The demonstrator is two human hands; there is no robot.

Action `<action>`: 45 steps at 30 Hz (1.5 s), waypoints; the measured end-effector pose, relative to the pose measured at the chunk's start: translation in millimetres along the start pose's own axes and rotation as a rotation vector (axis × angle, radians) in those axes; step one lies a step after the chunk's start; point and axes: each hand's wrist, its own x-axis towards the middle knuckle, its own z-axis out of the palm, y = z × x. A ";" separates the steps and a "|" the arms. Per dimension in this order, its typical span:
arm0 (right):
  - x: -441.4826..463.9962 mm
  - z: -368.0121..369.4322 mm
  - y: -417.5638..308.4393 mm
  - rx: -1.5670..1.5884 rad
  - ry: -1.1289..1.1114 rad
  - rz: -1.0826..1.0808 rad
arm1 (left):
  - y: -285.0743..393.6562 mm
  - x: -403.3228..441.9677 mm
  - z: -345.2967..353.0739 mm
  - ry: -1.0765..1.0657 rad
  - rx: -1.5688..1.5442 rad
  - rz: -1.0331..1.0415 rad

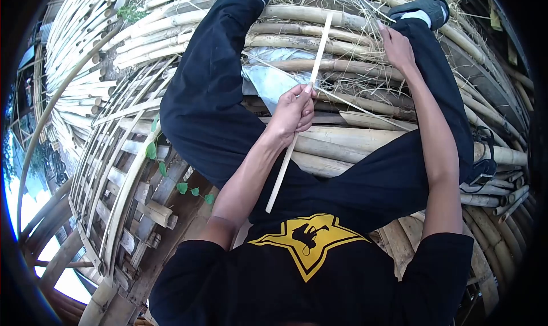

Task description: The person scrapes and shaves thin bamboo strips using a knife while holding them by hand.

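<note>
My left hand (293, 112) is closed around a pale, flat bamboo strip (280, 180), with the thumb lying along it. The strip slants from above my shirt up to the bamboo poles between my legs. My right hand (398, 47) reaches out beside my right shin, its fingers drawn together near thin, greyish slivers. What it grips, if anything, I cannot make out. Below the left hand, a thin split strip (365, 110) runs across the poles. A whitish-blue sheet (271, 81) lies crumpled under the left hand's far side.
I sit on stacked bamboo poles (337, 137), legs in dark trousers spread apart. Loose shavings (365, 49) cover the far poles. At left stands a slatted bamboo frame (123, 183) with a leafy vine (151, 150). Cut pole ends (511, 200) jut out at right.
</note>
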 end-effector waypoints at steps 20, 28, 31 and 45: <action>-60.5 22.2 -73.7 0.067 -0.328 -0.446 | 10.8 19.8 5.3 0.150 0.081 0.027; -11.9 37.0 -16.1 -0.097 -0.208 -0.217 | -8.7 4.4 -1.4 0.149 0.166 -0.042; 15.4 29.8 29.2 -0.160 -0.172 0.002 | -5.7 -6.4 1.3 0.033 0.234 -0.018; -61.7 9.7 -77.6 0.124 -0.286 -0.475 | 18.0 11.4 -7.1 -0.064 0.038 -0.030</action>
